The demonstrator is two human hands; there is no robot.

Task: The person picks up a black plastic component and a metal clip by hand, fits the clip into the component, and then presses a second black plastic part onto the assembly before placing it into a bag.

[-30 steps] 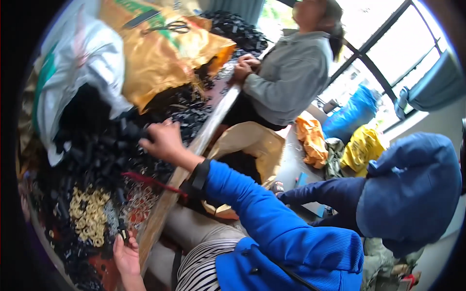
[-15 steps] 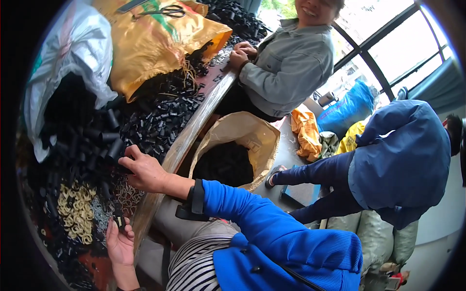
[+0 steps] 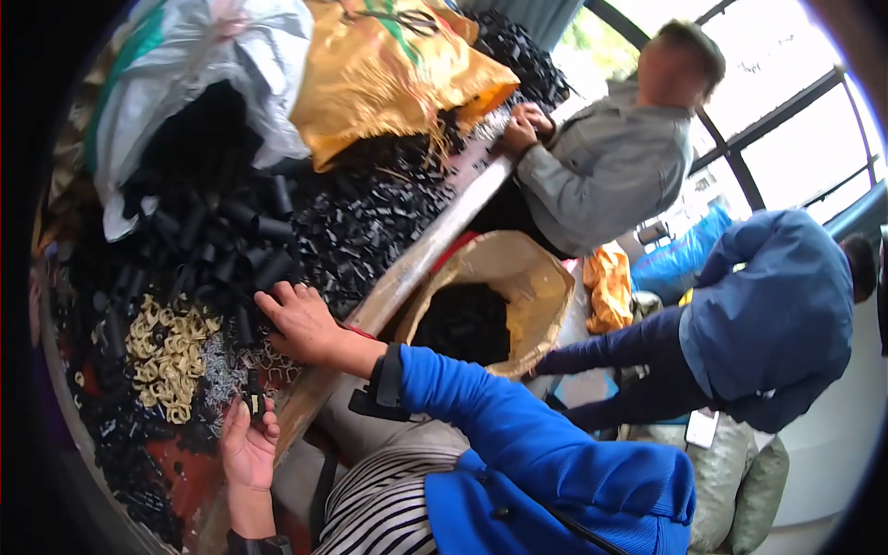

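Note:
My left hand (image 3: 248,449), palm up near the table's edge, pinches a small black plastic part (image 3: 254,392) with a cream piece showing in it. Over the pile, my right hand (image 3: 313,328) is palm down with fingers apart; nothing shows in its grasp. Its fingertips are beside black tubes (image 3: 242,326) and above a heap of thin metal wire pieces (image 3: 277,366). To the left of both hands lies a pile of cream ring-shaped parts (image 3: 171,365). Small silvery metal bits (image 3: 220,370) sit between those rings and the wire pieces.
Small black parts (image 3: 365,231) cover the table. A white sack (image 3: 222,65) and an orange sack (image 3: 388,83) lie behind. An open sack (image 3: 546,277) with black parts stands right of the wooden edge (image 3: 370,310). A person in grey (image 3: 601,166) and another in blue (image 3: 772,314) are nearby.
The view has shifted, so the table appears further right. My right hand's fingers have spread beside the tubes and wire pieces. My left hand keeps the black part.

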